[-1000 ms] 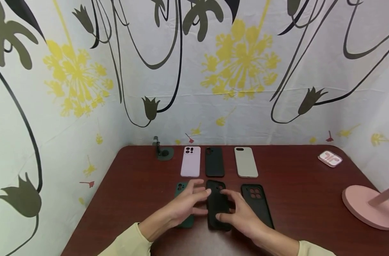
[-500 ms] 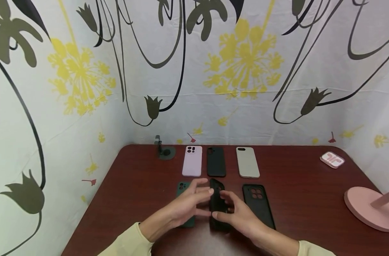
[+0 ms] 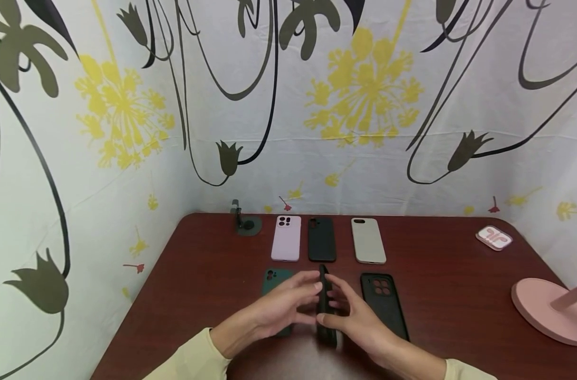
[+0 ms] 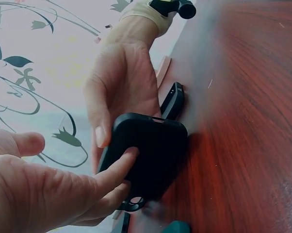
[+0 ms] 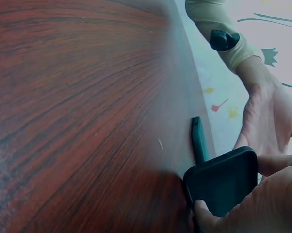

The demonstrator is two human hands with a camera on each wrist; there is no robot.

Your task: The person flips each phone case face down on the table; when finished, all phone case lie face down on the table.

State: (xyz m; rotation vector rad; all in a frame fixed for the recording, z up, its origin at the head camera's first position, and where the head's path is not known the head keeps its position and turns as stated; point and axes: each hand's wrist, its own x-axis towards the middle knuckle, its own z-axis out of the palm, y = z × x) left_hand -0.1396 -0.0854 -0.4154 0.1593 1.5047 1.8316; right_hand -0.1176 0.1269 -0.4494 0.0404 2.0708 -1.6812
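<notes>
A black phone case (image 3: 327, 336) stands on its long edge between my two hands, seen nearly edge-on in the head view. My right hand (image 3: 359, 319) holds it from the right; in the right wrist view the thumb (image 5: 204, 213) lies at the rim of its hollow inner side. From the left, my left hand (image 3: 284, 306) reaches in with fingers extended, and in the left wrist view a fingertip touches the case's back (image 4: 158, 143). A green phone case (image 3: 275, 277) lies partly hidden behind the left hand. Right of the hands lies another black case (image 3: 387, 311) with a square camera cutout.
Along the back of the brown table (image 3: 212, 295) lie a lilac case (image 3: 286, 243), a dark case (image 3: 321, 243) and a cream case (image 3: 369, 243). A small dark stand (image 3: 248, 226) is at back left, a pink-and-white tile (image 3: 494, 237) at back right, a round pink base (image 3: 545, 311) at right.
The black case between my hands has turned from showing its back to standing nearly edge-on. My left hand has shifted slightly right with it. The other cases lie as before.
</notes>
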